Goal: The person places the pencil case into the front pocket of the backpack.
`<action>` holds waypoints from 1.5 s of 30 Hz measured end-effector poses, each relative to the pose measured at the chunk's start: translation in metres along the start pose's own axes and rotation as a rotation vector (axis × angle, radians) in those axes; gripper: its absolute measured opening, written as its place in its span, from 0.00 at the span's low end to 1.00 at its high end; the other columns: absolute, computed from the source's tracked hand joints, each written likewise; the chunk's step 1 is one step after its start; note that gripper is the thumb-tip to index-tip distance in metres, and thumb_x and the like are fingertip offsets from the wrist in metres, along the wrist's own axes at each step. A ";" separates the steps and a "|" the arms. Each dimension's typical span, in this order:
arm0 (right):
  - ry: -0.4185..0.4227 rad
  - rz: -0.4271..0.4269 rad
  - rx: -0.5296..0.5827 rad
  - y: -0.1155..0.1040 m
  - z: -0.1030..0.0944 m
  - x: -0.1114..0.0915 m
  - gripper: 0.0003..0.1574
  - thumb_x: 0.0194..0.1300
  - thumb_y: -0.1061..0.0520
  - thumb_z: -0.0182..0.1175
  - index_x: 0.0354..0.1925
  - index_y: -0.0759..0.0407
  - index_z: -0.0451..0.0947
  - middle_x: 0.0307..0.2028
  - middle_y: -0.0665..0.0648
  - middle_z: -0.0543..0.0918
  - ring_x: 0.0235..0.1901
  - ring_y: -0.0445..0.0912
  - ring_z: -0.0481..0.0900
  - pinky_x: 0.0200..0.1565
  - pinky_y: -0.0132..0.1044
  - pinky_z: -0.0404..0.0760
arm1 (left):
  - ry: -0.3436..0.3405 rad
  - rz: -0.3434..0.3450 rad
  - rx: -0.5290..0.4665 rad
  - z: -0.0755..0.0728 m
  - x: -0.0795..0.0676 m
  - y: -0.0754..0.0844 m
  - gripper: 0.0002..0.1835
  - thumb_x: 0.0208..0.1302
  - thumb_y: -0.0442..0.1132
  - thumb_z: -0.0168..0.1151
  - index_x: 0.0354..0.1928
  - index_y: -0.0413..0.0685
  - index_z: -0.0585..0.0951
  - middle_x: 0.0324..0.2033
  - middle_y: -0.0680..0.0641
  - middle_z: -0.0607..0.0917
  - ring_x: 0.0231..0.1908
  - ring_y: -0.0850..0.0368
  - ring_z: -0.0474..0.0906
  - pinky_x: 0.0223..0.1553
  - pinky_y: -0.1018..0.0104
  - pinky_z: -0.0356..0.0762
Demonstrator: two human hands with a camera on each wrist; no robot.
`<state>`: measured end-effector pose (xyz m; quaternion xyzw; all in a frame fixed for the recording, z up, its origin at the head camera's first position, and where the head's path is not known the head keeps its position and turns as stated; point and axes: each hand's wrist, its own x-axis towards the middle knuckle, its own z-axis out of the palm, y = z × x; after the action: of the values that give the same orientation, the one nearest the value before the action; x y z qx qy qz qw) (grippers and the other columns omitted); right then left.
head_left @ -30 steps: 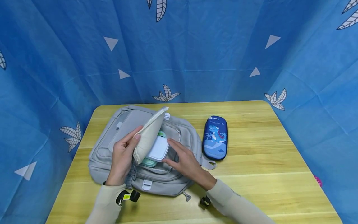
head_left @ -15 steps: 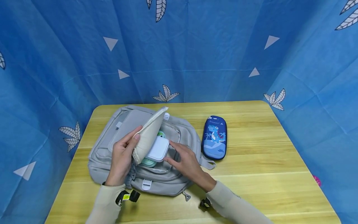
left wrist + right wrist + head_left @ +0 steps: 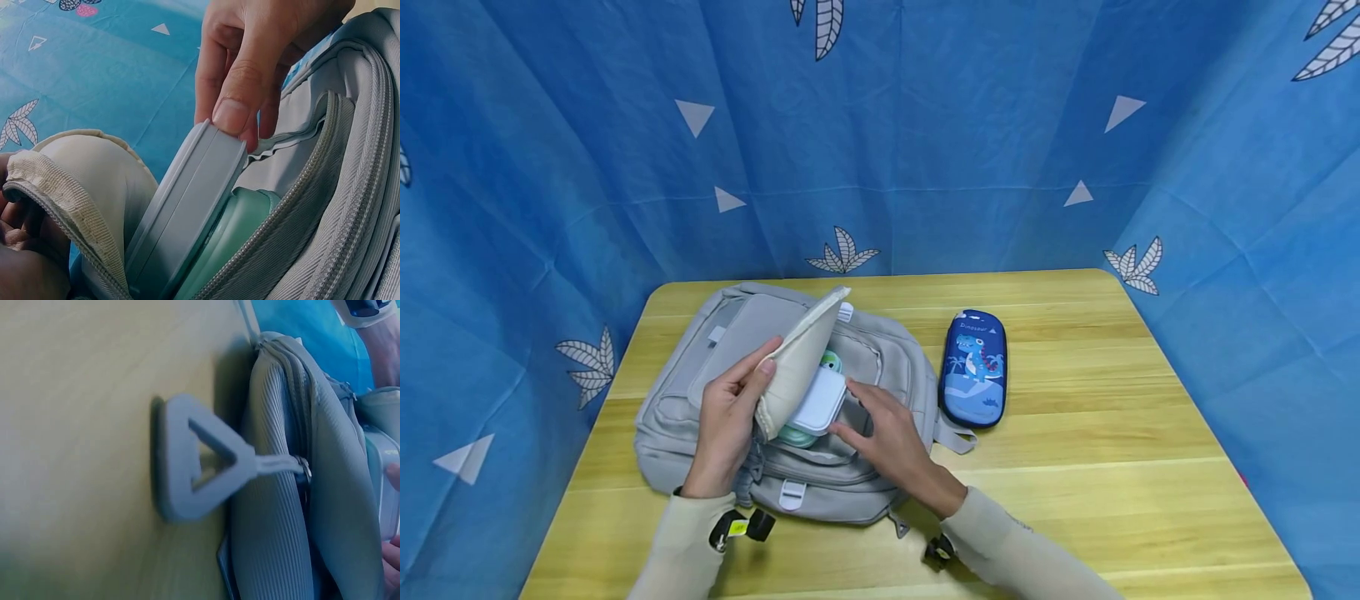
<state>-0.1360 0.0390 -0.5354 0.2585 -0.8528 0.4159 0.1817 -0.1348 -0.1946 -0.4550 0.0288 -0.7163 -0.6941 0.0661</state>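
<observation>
A grey backpack [image 3: 745, 321] lies on the table with its front pocket unzipped. My left hand [image 3: 726, 421] grips the edge of the pocket's cream-lined flap [image 3: 801, 362] and holds it raised. With thumb and fingers, my right hand [image 3: 887, 433] pinches the outer end of a pale, flat box with rounded corners [image 3: 820, 402]. The box [image 3: 187, 200] stands tilted, its lower end inside the pocket and hidden there. Right against it in the left wrist view sits a green rounded thing [image 3: 231, 234], mostly hidden in the pocket; its kind is unclear.
A dark blue pencil case [image 3: 974, 369] with a dinosaur picture lies right of the backpack, near a grey strap [image 3: 955, 435]. A triangular zip pull [image 3: 181, 456] hangs off the bag's near side. Blue curtains [image 3: 895, 142] surround the wooden table [image 3: 1112, 433].
My right hand has shifted slightly left and down, and the pale box has slid a little deeper into the pocket. The left hand keeps the flap raised in the same place.
</observation>
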 end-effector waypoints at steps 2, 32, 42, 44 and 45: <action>-0.006 0.015 -0.001 -0.002 0.001 0.000 0.45 0.66 0.45 0.80 0.72 0.64 0.79 0.62 0.63 0.88 0.61 0.55 0.87 0.61 0.49 0.86 | -0.001 -0.003 -0.001 0.000 0.000 0.000 0.22 0.81 0.50 0.65 0.71 0.55 0.85 0.40 0.51 0.89 0.57 0.58 0.84 0.53 0.71 0.82; -0.005 0.027 -0.031 -0.023 0.016 0.010 0.45 0.64 0.48 0.81 0.72 0.67 0.78 0.61 0.64 0.87 0.60 0.54 0.88 0.62 0.47 0.86 | -0.026 0.028 -0.016 0.001 0.002 0.000 0.22 0.83 0.47 0.64 0.72 0.49 0.83 0.43 0.54 0.91 0.55 0.58 0.85 0.52 0.70 0.84; -0.058 0.055 -0.036 -0.023 0.014 0.011 0.47 0.67 0.45 0.79 0.75 0.64 0.76 0.66 0.63 0.85 0.65 0.55 0.84 0.66 0.51 0.83 | -0.023 0.038 0.004 0.001 0.001 -0.003 0.21 0.83 0.47 0.64 0.71 0.51 0.84 0.41 0.54 0.91 0.50 0.58 0.86 0.48 0.69 0.84; -0.078 0.066 -0.038 -0.021 0.013 0.010 0.47 0.68 0.45 0.79 0.75 0.63 0.75 0.67 0.62 0.85 0.67 0.55 0.83 0.67 0.51 0.82 | -0.015 0.041 0.026 0.001 0.001 -0.003 0.21 0.83 0.48 0.64 0.70 0.52 0.85 0.41 0.55 0.92 0.50 0.58 0.86 0.48 0.70 0.84; -0.089 0.070 -0.037 -0.021 0.012 0.010 0.47 0.68 0.44 0.78 0.76 0.62 0.75 0.67 0.62 0.84 0.67 0.55 0.82 0.68 0.51 0.82 | -0.011 0.042 0.036 0.001 0.000 -0.003 0.21 0.82 0.48 0.64 0.70 0.53 0.85 0.41 0.55 0.92 0.49 0.58 0.86 0.47 0.70 0.83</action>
<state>-0.1329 0.0152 -0.5247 0.2432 -0.8761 0.3943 0.1335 -0.1354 -0.1942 -0.4578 0.0111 -0.7296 -0.6795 0.0764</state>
